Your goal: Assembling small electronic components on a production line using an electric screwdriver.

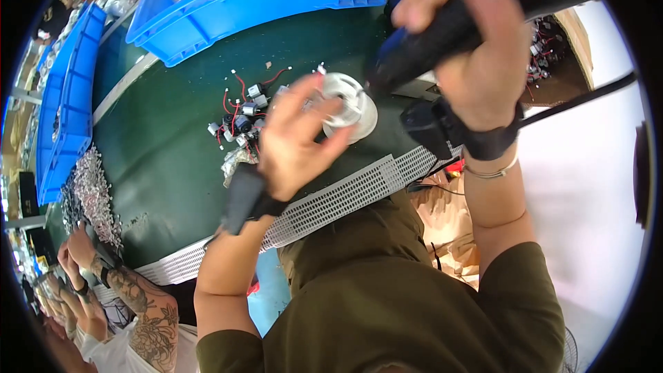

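Note:
My right hand (480, 62) is wrapped around a thick black electric screwdriver (407, 55), tilted so that its tip points down and left. That tip is at the edge of a white round plastic housing (338, 84), either touching it or just short of it. The thumb and fingers of my left hand (293, 141) hold the housing, somewhat smeared by motion. Under it shows a wider white round piece (366, 123); I cannot tell whether the two are joined. Beside my left hand lies a pile of small motors (243, 123) with red wires and white plugs.
Blue bins (262, 10) stand along the far side, another blue bin (69, 103) at the left. A heap of small metallic parts (95, 193) lies near a co-worker's tattooed arm (141, 304). A perforated white strip (338, 197) edges the green bench. A cardboard box (563, 62) holds more wired parts.

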### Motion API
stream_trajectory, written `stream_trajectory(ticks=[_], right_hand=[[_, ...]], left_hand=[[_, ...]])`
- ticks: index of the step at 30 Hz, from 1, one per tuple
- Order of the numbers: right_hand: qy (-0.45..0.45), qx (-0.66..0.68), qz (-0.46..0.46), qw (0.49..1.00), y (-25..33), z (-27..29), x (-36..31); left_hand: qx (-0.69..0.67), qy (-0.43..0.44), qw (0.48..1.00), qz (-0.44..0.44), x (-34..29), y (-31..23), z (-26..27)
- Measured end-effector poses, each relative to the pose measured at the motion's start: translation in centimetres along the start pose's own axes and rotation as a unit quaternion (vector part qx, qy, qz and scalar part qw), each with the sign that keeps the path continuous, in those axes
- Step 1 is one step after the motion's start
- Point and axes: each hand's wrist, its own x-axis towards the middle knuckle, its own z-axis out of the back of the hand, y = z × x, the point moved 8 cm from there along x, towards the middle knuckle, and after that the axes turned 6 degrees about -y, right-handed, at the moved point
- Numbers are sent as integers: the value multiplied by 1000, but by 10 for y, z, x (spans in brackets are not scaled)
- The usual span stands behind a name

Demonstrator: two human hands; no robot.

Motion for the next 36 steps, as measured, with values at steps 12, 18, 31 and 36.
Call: stream_trajectory(ticks=[12, 18, 31, 36], right_hand=[[-54, -140, -4, 989, -40, 23, 38], [-8, -168, 10, 986, -49, 17, 43], [-66, -342, 284, 893, -24, 32, -8], [268, -134, -148, 942, -81, -22, -45]], left_hand=[[525, -118, 843, 33, 24, 109, 151], [216, 398, 891, 18, 25, 80, -4], [-134, 184, 921, 316, 53, 103, 35], [-383, 304, 805, 337, 48, 60, 23]])
